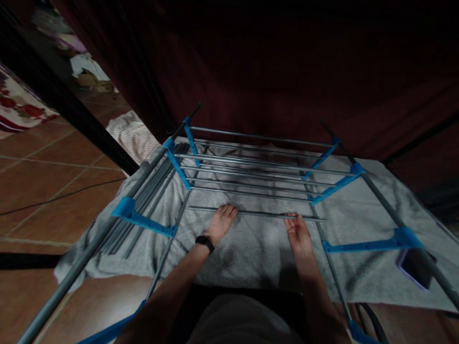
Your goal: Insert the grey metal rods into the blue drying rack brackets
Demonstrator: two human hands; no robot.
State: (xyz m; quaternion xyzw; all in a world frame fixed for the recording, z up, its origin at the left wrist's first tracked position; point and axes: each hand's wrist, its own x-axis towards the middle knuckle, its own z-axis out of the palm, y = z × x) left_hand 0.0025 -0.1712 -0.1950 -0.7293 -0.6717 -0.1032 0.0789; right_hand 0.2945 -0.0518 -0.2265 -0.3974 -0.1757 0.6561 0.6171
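A thin grey metal rod [258,213] lies crosswise between the two sides of a rack with blue plastic brackets. My left hand [223,220] is closed over the rod left of its middle, palm down, a black band on the wrist. Nearer the rod's right end, my right hand [297,230] grips it with the fingers turned up. Both rod ends appear apart from the brackets. Beyond it, several crossbars [258,174] span the blue brackets [335,189] at the far part of the rack. Closer to me, a left bracket [143,219] and a right bracket [373,242] carry no crossbar.
A bundle of loose grey rods [143,203] lies on the grey blanket [251,258] at left. A phone [416,268] rests under the right side pole. Dark red curtains [265,81] hang behind the rack. A black cable [64,196] crosses the tiled floor.
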